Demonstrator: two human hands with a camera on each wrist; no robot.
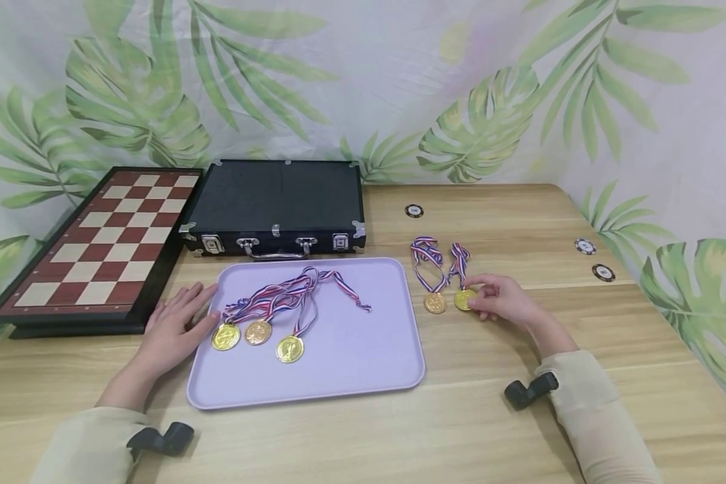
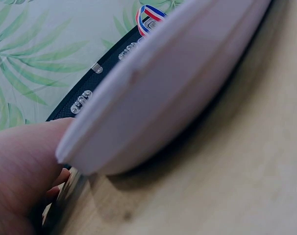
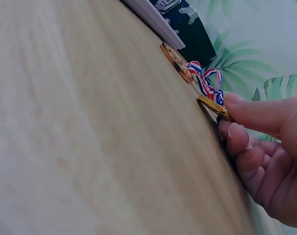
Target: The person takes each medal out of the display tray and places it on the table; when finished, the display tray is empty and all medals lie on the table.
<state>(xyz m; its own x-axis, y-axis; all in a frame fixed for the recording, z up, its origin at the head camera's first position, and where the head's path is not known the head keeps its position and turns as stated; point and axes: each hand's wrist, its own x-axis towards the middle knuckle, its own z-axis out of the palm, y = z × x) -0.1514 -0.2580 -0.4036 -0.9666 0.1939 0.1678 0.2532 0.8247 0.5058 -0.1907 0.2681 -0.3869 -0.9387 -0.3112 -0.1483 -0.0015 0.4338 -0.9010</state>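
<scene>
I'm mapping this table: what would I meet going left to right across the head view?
Chessboard, purple tray, bronze-coloured medal beside it, pinched gold medal, right hand, rightmost chip.

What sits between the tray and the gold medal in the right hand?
In the head view, a copper-coloured medal with its striped ribbon lies there.

Legible: "100", centre of the dark, pale-marked chip (image 1: 414,211) at the far side of the bench (image 1: 484,417). Right-hand chip (image 1: 585,246) and the dark chip (image 1: 603,272) just nearer: centre marks too small to read. Medals (image 1: 290,349): raised relief, any lettering unreadable. Chessboard (image 1: 104,243), left: border marks too small.
</scene>
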